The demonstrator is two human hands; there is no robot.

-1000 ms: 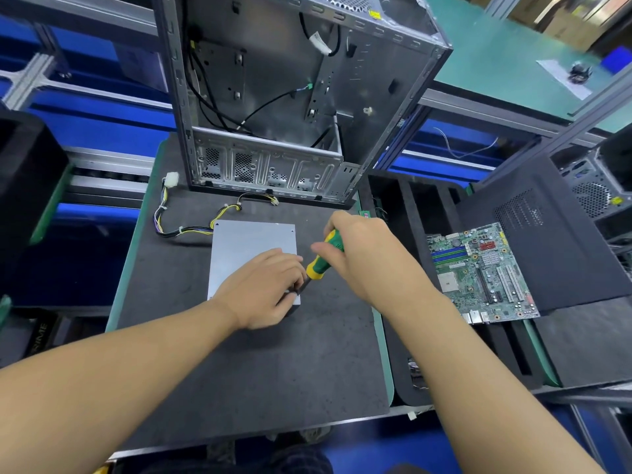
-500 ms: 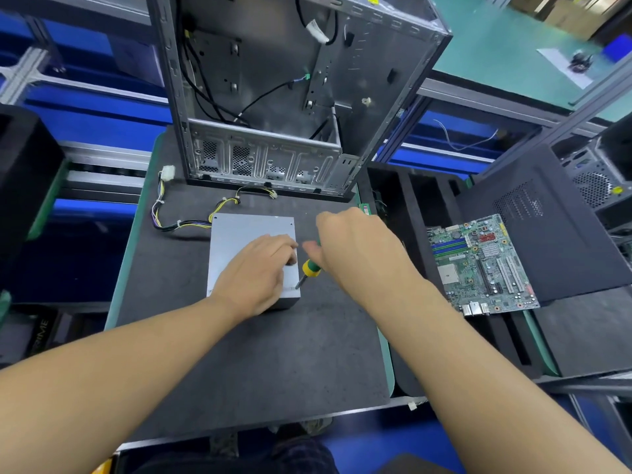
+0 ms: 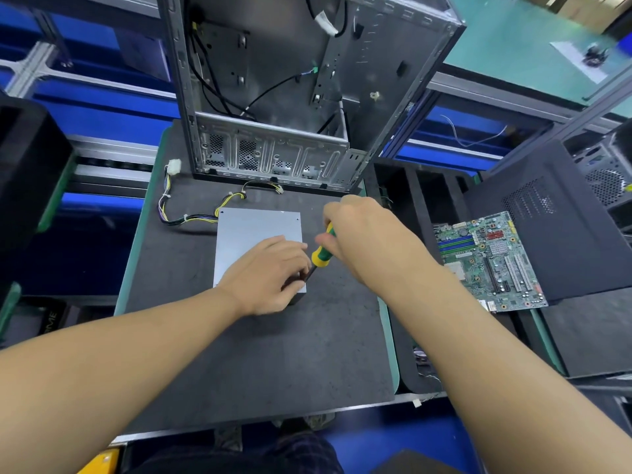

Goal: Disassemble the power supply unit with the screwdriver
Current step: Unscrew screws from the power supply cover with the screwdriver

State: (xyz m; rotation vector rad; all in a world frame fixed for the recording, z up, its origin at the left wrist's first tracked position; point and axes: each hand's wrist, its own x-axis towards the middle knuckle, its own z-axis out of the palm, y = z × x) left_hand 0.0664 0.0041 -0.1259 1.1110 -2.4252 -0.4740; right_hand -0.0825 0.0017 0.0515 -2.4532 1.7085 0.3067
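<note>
Steel computer case (image 3: 273, 80) stands open at the back of the dark table (image 3: 273, 364), loose black cables inside. Just before it lies the grey power supply unit (image 3: 253, 230). The left grip (image 3: 270, 275) curls over its near right corner. The right grip (image 3: 369, 241) is closed round the green-and-yellow screwdriver (image 3: 321, 254), its tip at that corner.
</note>
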